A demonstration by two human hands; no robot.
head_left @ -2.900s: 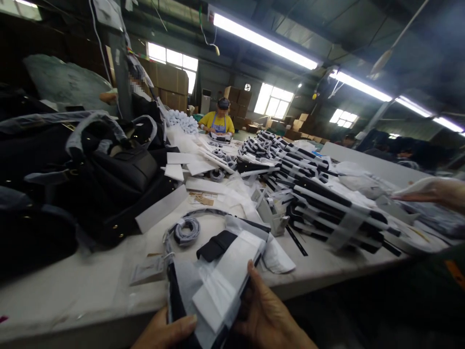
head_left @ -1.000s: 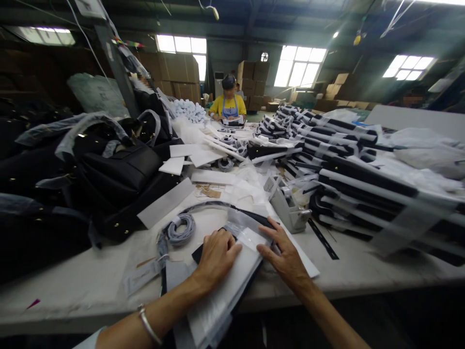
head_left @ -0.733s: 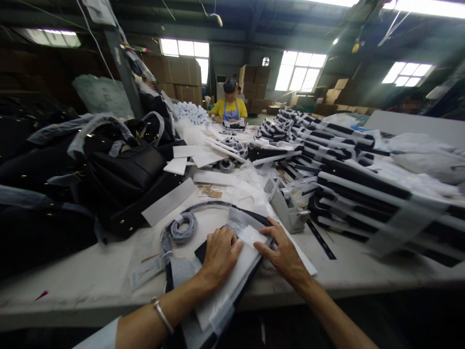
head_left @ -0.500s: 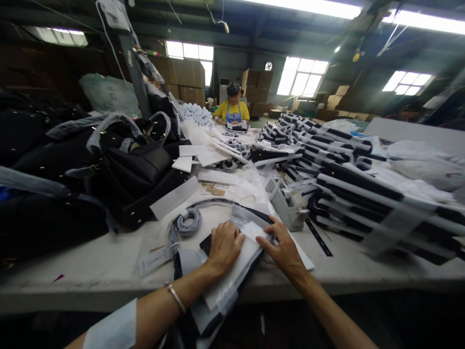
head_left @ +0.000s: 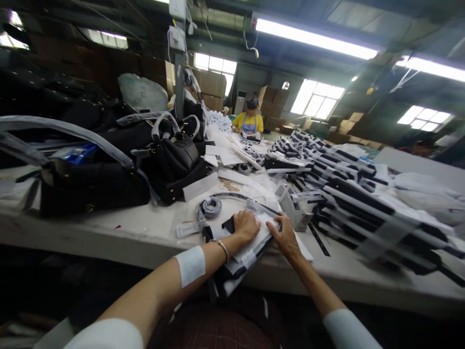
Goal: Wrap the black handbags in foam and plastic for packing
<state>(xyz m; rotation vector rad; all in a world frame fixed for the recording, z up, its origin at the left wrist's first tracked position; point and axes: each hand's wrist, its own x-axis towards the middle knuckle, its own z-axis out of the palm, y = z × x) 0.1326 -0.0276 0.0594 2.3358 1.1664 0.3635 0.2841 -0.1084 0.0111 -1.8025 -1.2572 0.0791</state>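
A black handbag [head_left: 238, 271], flattened and partly covered by white packing sheet [head_left: 242, 255], lies tilted at the table's front edge, its lower end overhanging. My left hand [head_left: 247, 227] rests on it with curled fingers, closed on its upper side; the fingertips are partly hidden. At its right edge, my right hand [head_left: 286, 236] has thumb and fingers closed around the bag and the sheet's border. The wrapped strap [head_left: 228, 195] arches behind the bag, and a coil of grey wrapped strap [head_left: 211, 206] sits to the left of my hands.
Black handbags [head_left: 94, 186] with wrapped handles crowd the left. A tape dispenser [head_left: 296, 208] stands just beyond my right hand. Stacked black-and-white wrapped bags [head_left: 363, 203] fill the right. A person in yellow [head_left: 249, 121] sits across the table [head_left: 152, 228].
The view has tilted and swung left, showing more of the left table side and my arms. Both hands stay on the handbag, with little visible shift in their hold.
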